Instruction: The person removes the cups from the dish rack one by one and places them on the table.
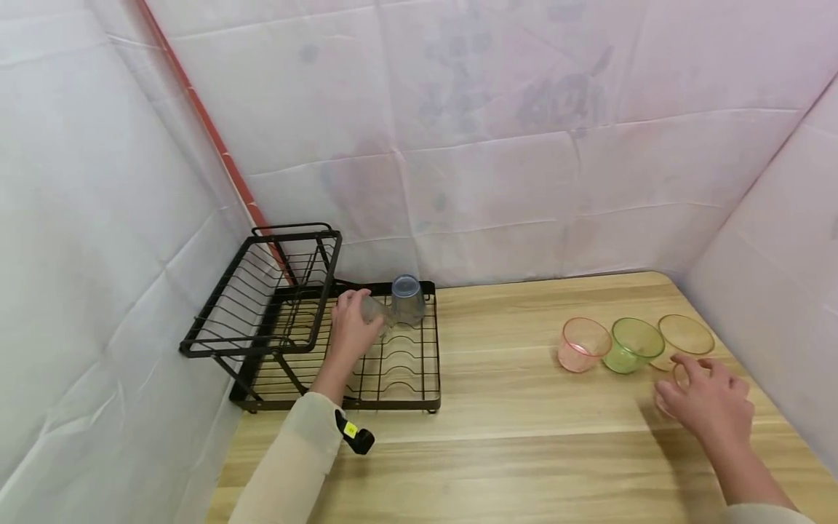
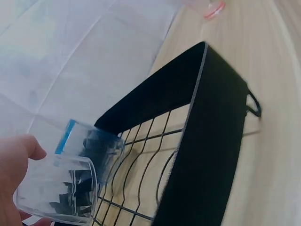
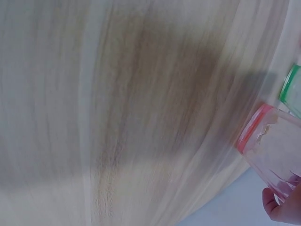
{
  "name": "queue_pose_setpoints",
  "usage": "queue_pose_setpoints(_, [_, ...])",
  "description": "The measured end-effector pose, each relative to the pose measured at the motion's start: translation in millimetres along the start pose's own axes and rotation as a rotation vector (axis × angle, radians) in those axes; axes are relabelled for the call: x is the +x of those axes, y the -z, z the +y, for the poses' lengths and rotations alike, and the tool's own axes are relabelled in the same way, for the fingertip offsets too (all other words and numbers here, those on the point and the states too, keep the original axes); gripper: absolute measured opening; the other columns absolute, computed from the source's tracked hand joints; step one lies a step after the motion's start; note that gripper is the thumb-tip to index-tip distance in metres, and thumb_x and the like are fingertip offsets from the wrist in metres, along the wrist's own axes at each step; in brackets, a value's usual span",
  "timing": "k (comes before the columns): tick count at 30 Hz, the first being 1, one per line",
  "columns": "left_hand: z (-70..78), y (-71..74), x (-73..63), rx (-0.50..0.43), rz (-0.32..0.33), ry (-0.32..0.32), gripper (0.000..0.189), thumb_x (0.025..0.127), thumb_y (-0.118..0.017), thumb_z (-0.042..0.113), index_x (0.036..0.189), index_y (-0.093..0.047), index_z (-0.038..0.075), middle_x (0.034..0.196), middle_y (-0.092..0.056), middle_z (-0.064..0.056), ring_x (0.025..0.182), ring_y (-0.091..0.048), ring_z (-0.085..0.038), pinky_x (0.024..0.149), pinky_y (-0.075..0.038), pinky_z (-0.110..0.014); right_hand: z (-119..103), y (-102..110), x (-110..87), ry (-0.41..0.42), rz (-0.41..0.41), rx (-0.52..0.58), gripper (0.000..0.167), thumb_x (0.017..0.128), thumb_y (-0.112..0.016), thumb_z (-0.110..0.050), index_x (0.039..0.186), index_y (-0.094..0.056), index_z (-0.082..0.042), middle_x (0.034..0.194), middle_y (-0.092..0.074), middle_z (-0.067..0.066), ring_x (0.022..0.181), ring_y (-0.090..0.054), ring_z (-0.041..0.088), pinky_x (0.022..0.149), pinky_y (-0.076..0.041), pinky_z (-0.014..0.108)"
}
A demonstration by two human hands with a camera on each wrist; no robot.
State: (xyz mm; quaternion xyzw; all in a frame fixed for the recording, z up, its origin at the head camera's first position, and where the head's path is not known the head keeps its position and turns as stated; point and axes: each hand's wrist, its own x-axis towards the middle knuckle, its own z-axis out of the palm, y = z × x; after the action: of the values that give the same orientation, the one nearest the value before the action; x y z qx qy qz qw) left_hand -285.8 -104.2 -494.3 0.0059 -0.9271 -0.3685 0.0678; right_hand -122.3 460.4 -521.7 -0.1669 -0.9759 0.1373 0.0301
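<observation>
And here you are with both hands on cups! Your left hand (image 1: 353,327) is clamped round a clear cup (image 2: 61,188), over the lower tray of the black dish rack (image 1: 393,405), just beside a blue cup (image 1: 407,300). You have that clear one by its base end, mouth towards the wires, likely because that leaves the rim free to meet the rack; whether it touches the wires, I can't tell. The blue cup stands upside down in the tray's far corner, probably so it sits steady and drains.

Out on the right, your right hand (image 1: 710,400) is closed about a pink-based cup (image 3: 268,141) on the wooden table (image 1: 497,437), thumb against its wall, though the other fingertips are partly hidden. Its thick base faces the tabletop, so a hold from above looks the natural choice. Beyond it sit the pink bowl (image 1: 583,348), green bowl (image 1: 631,348) and yellow bowl (image 1: 686,338), mouths up, side by side.

Now the arms: your left forearm slants forward and inward, wrist camera (image 1: 356,437) on its inner side; your right angles in from the lower corner, palm down, fingers bent.
</observation>
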Motion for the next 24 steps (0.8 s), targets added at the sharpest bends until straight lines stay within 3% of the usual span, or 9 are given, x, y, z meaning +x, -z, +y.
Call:
queue_pose_setpoints(5, [4.6, 0.5, -16.1, -0.061, -0.015, 0.031, 0.054, 0.087, -0.067, 0.033, 0.138, -0.051, 0.028, 0.15, -0.038, -0.004, 0.128, -0.039, -0.036, 0.091, -0.045, -0.056, 2, 0, -0.2, 0.009, -0.006, 0.006, 0.069, 0.092, -0.052, -0.043, 0.15, -0.032, -0.011, 0.143, -0.02, 0.04, 0.115, -0.021, 0.071, 0.067, -0.033, 0.07])
queue_pose_setpoints(10, [5.7, -2.7, -28.3, -0.222, -0.028, 0.076, 0.052, 0.086, -0.067, 0.033, 0.136, -0.052, 0.026, 0.143, -0.045, -0.006, 0.125, -0.045, -0.034, 0.094, -0.045, -0.056, 6, 0, -0.2, 0.013, 0.001, 0.024, 0.079, 0.092, -0.053, -0.049, 0.155, -0.023, -0.012, 0.145, -0.017, 0.041, 0.116, -0.02, 0.072, 0.072, -0.03, 0.076])
queue_pose_setpoints(13, [4.4, -4.7, -35.3, -0.307, -0.062, 0.092, 0.052, 0.087, -0.066, 0.032, 0.136, -0.051, 0.025, 0.142, -0.045, -0.008, 0.126, -0.047, -0.034, 0.097, -0.045, -0.055, 7, 0, -2.4, 0.0, 0.057, 0.027, 0.081, 0.092, -0.052, -0.052, 0.155, -0.022, -0.012, 0.148, -0.018, 0.039, 0.12, -0.019, 0.07, 0.081, -0.026, 0.079])
queue_pose_setpoints(16, [1.7, -6.5, -42.3, -0.365, -0.091, 0.114, 0.051, 0.088, -0.067, 0.032, 0.135, -0.051, 0.024, 0.143, -0.045, -0.009, 0.128, -0.047, -0.035, 0.096, -0.045, -0.055, 1, -1, -7.6, -0.017, 0.181, 0.057, 0.074, 0.092, -0.051, -0.052, 0.15, -0.033, -0.009, 0.151, -0.023, 0.031, 0.128, -0.02, 0.064, 0.091, -0.021, 0.078])
queue_pose_setpoints(19, [-0.6, -7.8, -49.7, -0.435, -0.112, 0.131, 0.049, 0.089, -0.067, 0.029, 0.135, -0.05, 0.023, 0.142, -0.046, -0.01, 0.123, -0.05, -0.035, 0.089, -0.049, -0.048, -14, -5, -13.4, 0.002, 0.394, 0.167, 0.063, 0.088, -0.057, -0.043, 0.136, -0.051, -0.003, 0.147, -0.038, 0.025, 0.129, -0.029, 0.058, 0.095, -0.021, 0.076])
queue_pose_setpoints(22, [-1.7, -10.3, -57.3, -0.54, -0.143, 0.137, 0.049, 0.088, -0.068, 0.023, 0.133, -0.05, 0.02, 0.139, -0.046, -0.012, 0.115, -0.055, -0.034, 0.081, -0.052, -0.04, -38, -13, -19.8, 0.125, 0.614, 0.321, 0.052, 0.08, -0.063, -0.033, 0.119, -0.063, 0.002, 0.131, -0.054, 0.026, 0.118, -0.042, 0.055, 0.095, -0.027, 0.069])
queue_pose_setpoints(24, [-2.2, -12.8, -62.3, -0.602, -0.159, 0.133, 0.049, 0.087, -0.068, 0.019, 0.132, -0.05, 0.016, 0.136, -0.046, -0.014, 0.112, -0.058, -0.032, 0.08, -0.054, -0.038, -57, -22, -25.2, 0.236, 0.713, 0.406, 0.048, 0.077, -0.065, -0.028, 0.111, -0.066, 0.005, 0.119, -0.059, 0.029, 0.108, -0.047, 0.052, 0.095, -0.031, 0.059])
